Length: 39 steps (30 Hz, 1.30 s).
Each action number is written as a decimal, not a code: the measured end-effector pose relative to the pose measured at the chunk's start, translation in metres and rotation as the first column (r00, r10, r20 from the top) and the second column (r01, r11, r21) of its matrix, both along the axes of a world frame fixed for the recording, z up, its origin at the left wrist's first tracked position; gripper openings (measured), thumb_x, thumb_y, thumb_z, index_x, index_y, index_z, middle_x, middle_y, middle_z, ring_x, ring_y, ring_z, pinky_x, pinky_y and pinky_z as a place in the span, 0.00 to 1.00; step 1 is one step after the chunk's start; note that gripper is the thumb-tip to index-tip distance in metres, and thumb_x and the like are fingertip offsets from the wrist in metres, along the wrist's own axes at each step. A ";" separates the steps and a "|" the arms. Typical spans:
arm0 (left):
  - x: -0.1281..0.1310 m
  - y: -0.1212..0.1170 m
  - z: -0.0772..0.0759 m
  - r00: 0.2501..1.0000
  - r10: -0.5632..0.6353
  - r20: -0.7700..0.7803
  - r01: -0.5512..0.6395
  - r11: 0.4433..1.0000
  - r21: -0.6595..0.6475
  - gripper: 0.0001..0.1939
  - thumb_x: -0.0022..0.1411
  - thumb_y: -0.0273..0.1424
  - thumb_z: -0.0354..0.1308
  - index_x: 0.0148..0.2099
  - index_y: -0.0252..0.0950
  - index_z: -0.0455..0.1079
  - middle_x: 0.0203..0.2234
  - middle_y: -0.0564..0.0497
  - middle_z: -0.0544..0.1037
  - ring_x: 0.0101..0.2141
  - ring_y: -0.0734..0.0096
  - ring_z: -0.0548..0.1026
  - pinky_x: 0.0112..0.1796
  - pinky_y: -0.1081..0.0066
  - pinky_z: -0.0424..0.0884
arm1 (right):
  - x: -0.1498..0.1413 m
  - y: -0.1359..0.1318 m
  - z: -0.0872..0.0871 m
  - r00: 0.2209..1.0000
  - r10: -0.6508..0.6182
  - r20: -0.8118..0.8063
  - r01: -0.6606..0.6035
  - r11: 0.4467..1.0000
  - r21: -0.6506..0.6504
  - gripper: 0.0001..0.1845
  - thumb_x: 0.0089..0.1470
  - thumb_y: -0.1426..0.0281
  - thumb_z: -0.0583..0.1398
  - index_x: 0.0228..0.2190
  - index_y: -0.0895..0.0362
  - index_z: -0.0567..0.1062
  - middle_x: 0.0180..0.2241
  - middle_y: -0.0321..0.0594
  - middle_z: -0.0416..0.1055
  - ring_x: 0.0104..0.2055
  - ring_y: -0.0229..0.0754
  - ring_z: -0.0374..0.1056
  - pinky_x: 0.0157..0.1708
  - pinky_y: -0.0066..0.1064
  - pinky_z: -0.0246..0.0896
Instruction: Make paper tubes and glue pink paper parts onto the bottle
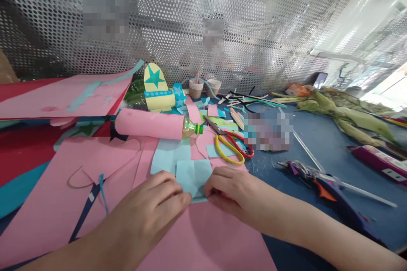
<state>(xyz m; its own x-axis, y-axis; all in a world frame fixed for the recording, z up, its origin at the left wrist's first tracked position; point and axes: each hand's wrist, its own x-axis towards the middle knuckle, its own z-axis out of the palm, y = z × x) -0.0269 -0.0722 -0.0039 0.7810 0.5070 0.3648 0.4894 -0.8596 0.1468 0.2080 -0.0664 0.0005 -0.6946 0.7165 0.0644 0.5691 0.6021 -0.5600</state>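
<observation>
A small light blue paper [193, 178], with crease lines down it, lies between my hands on pink paper sheets [206, 237]. My left hand [159, 203] presses its left edge, fingers curled and together. At the right edge, my right hand [232, 188] pinches the same paper between thumb and fingers. Behind it lies another light blue sheet [168, 154]. Just beyond are scissors [229, 144] with one yellow and one red handle loop, and a plastic bottle [151, 125] wrapped in pink paper, lying on its side with its green cap to the right.
A glue gun [327, 188] and a purple box [381, 159] lie on the blue table at right, with corn husks [346, 114] behind. Paper scraps [213, 110], a yellow paper piece with a star [155, 82] and two small cups [196, 89] stand near the perforated metal panel [178, 17].
</observation>
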 end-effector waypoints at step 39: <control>0.006 0.007 -0.008 0.968 0.212 0.135 -0.133 0.889 -0.438 0.06 0.60 0.22 0.60 0.31 0.36 0.70 0.27 0.55 0.73 0.33 0.71 0.70 0.33 0.74 0.67 | -0.002 -0.005 0.001 0.992 -0.127 -0.023 0.126 0.990 -0.057 0.06 0.55 0.79 0.60 0.29 0.56 0.71 0.31 0.36 0.66 0.33 0.37 0.63 0.34 0.28 0.60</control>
